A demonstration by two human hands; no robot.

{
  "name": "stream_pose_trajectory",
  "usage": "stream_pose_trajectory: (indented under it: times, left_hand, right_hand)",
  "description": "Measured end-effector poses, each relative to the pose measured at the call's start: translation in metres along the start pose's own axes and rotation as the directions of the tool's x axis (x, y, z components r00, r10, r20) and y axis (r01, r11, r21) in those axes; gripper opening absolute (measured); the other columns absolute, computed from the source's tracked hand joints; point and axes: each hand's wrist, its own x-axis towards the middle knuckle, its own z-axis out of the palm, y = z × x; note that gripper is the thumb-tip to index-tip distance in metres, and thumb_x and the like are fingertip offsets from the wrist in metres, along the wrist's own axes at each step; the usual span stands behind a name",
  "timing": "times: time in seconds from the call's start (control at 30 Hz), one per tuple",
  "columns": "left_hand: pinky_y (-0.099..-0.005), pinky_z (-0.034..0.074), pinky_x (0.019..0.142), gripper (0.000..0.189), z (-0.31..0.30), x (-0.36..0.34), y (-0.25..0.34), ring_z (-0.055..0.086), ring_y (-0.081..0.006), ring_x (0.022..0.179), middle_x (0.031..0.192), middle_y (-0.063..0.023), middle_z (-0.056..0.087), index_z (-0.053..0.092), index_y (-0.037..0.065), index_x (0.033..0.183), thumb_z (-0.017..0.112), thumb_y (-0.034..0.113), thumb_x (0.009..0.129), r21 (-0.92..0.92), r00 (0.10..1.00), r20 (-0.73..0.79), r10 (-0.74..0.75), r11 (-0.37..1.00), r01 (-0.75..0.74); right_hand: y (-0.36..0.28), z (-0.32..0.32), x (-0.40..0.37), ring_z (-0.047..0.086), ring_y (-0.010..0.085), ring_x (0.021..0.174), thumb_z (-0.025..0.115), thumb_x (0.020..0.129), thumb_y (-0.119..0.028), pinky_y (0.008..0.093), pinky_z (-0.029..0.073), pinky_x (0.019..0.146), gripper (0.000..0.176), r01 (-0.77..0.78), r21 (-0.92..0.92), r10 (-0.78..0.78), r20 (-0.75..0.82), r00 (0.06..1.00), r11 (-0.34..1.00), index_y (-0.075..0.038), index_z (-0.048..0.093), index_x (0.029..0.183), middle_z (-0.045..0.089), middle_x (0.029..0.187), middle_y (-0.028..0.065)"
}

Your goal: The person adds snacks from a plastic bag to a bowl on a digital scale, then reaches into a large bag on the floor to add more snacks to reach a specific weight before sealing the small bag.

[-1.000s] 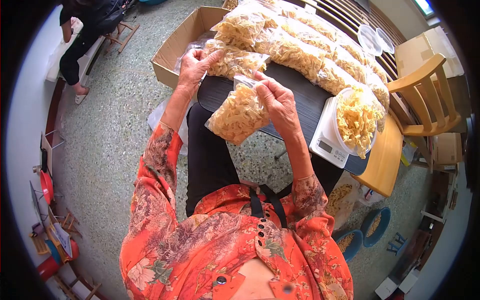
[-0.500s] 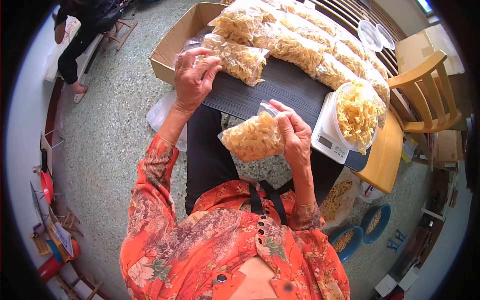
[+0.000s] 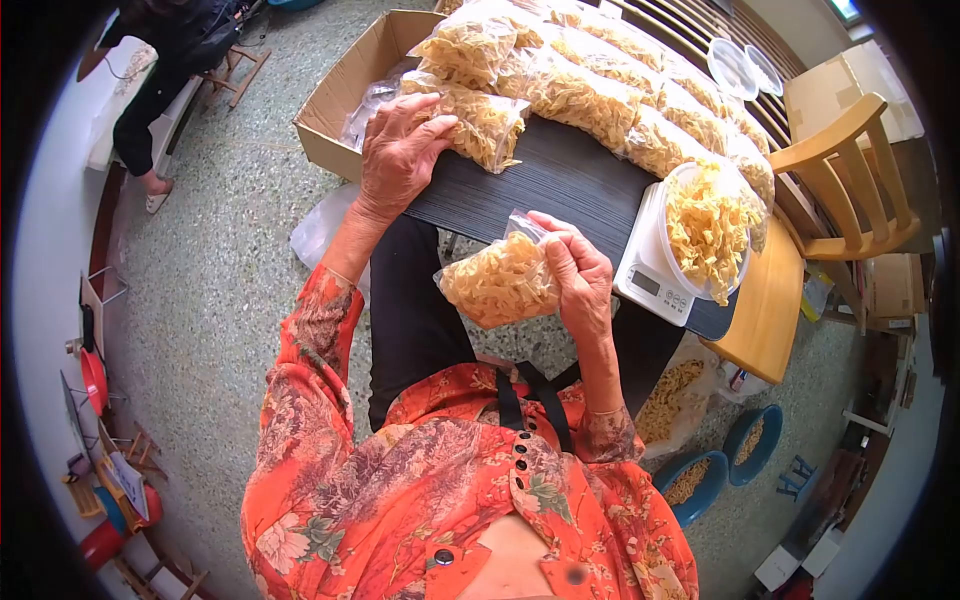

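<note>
My right hand (image 3: pixel 578 270) pinches the top edge of a clear plastic bag (image 3: pixel 498 285) of pale yellow dried strips and holds it tilted above my lap. At the table's left end, my left hand (image 3: pixel 400 155) reaches to another filled bag (image 3: pixel 482 125) lying on the dark table (image 3: pixel 540 175). Its fingers are bent and apart, resting at the near-left edge of that bag. Right of my right hand stands a white kitchen scale (image 3: pixel 655 285) carrying a clear tub (image 3: pixel 708 230) heaped with the same strips.
Filled bags (image 3: pixel 590 95) are piled along the back of the table. A cardboard box (image 3: pixel 335 110) stands at the left, a wooden chair (image 3: pixel 850 170) at the right. Blue basins (image 3: pixel 752 445) sit on the floor. Another person's leg (image 3: pixel 140 130) shows at upper left.
My left hand has moved slightly right, its fingers coming onto the edge of the bag on the table. My right hand keeps holding its bag, which has shifted only slightly.
</note>
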Motion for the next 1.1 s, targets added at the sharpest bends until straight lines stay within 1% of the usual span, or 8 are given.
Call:
stream_pose_trajectory:
  times: [0.57, 0.7, 0.8, 0.83, 0.9, 0.97, 1.03, 1.1]
  left_hand:
    - [-0.0378, 0.043, 0.101, 0.036, -0.020, -0.002, 0.017, 0.056, -0.0249, 0.118, 0.123, -0.0036, 0.063, 0.072, 0.013, 0.108, 0.082, 0.011, 0.074, 0.042, 0.999, 0.035, -0.015, 0.999, 0.013]
    - [-0.0328, 0.052, 0.088, 0.030, -0.048, -0.022, 0.035, 0.064, -0.0236, 0.104, 0.118, -0.0103, 0.063, 0.070, 0.008, 0.111, 0.078, 0.009, 0.083, -0.216, 0.992, 0.074, -0.103, 0.969, 0.117]
    - [-0.0302, 0.054, 0.090, 0.040, -0.065, -0.049, 0.055, 0.062, -0.0148, 0.105, 0.116, -0.0069, 0.064, 0.063, 0.002, 0.121, 0.078, 0.016, 0.087, -0.589, 0.817, 0.401, -0.414, 0.566, 0.576]
    - [-0.0302, 0.054, 0.090, 0.040, -0.067, -0.061, 0.058, 0.062, -0.0148, 0.105, 0.116, -0.0069, 0.064, 0.063, 0.002, 0.121, 0.078, 0.016, 0.087, -0.588, 0.816, 0.400, -0.417, 0.566, 0.577]
    - [-0.0314, 0.054, 0.092, 0.048, -0.072, -0.082, 0.066, 0.062, -0.0163, 0.106, 0.120, -0.0085, 0.062, 0.058, 0.001, 0.128, 0.077, 0.020, 0.088, -0.683, 0.636, 0.567, -0.524, 0.133, 0.718]
    - [-0.0324, 0.054, 0.092, 0.063, -0.078, -0.092, 0.076, 0.062, -0.0174, 0.108, 0.122, -0.0102, 0.062, 0.051, 0.001, 0.135, 0.078, 0.030, 0.087, -0.657, 0.587, 0.617, -0.524, 0.066, 0.751]
    - [-0.0337, 0.054, 0.093, 0.076, -0.079, -0.098, 0.089, 0.062, -0.0191, 0.111, 0.126, -0.0107, 0.061, 0.046, 0.002, 0.139, 0.079, 0.042, 0.084, -0.616, 0.488, 0.732, -0.476, -0.156, 0.772]
    - [-0.0353, 0.054, 0.093, 0.084, -0.076, -0.101, 0.093, 0.061, -0.0206, 0.115, 0.132, -0.0118, 0.058, 0.042, 0.002, 0.142, 0.079, 0.048, 0.082, -0.584, 0.461, 0.764, -0.452, -0.182, 0.791]
  right_hand:
    - [0.001, 0.000, -0.006, 0.058, 0.0142, 0.105, 0.059, 0.100, -0.012, 0.0271, 0.046, 0.092, 0.019, 0.051, -0.050, -0.052, -0.015, 0.999, 0.997, 0.004, 0.068, 0.095, 0.065, 0.117, 0.0114]
    - [-0.001, 0.003, -0.010, 0.056, 0.0073, 0.088, 0.060, 0.101, -0.015, 0.0229, 0.047, 0.080, 0.020, -0.024, -0.017, 0.023, -0.088, 0.996, 1.000, 0.002, 0.067, 0.095, 0.064, 0.098, 0.0023]
    - [0.000, 0.007, -0.011, 0.053, 0.0031, 0.080, 0.059, 0.103, -0.018, 0.0202, 0.046, 0.073, 0.020, -0.062, 0.080, 0.071, -0.127, 0.989, 0.995, 0.000, 0.067, 0.097, 0.063, 0.089, -0.0031]
    - [0.000, 0.007, -0.011, 0.052, 0.0015, 0.077, 0.058, 0.103, -0.019, 0.0191, 0.045, 0.070, 0.020, -0.053, 0.124, 0.072, -0.154, 0.985, 0.991, -0.001, 0.067, 0.098, 0.062, 0.085, -0.0052]
    - [0.001, 0.009, -0.012, 0.054, 0.0017, 0.077, 0.057, 0.103, -0.020, 0.0192, 0.047, 0.069, 0.021, -0.045, 0.152, 0.070, -0.167, 0.983, 0.987, -0.001, 0.066, 0.099, 0.064, 0.086, -0.0032]
    - [0.000, 0.011, -0.011, 0.056, 0.0020, 0.077, 0.057, 0.104, -0.020, 0.0191, 0.048, 0.068, 0.022, -0.034, 0.297, 0.088, -0.172, 0.981, 0.954, -0.001, 0.066, 0.100, 0.065, 0.087, -0.0022]
    - [0.004, 0.011, -0.010, 0.062, 0.0052, 0.077, 0.055, 0.104, -0.020, 0.0210, 0.052, 0.069, 0.022, -0.036, 0.339, 0.103, -0.181, 0.978, 0.940, 0.000, 0.065, 0.102, 0.068, 0.091, 0.0016]
    - [0.005, 0.017, -0.006, 0.065, 0.0093, 0.079, 0.054, 0.104, -0.019, 0.0242, 0.055, 0.073, 0.022, -0.031, 0.544, 0.169, -0.207, 0.964, 0.838, 0.002, 0.063, 0.104, 0.069, 0.095, 0.0055]
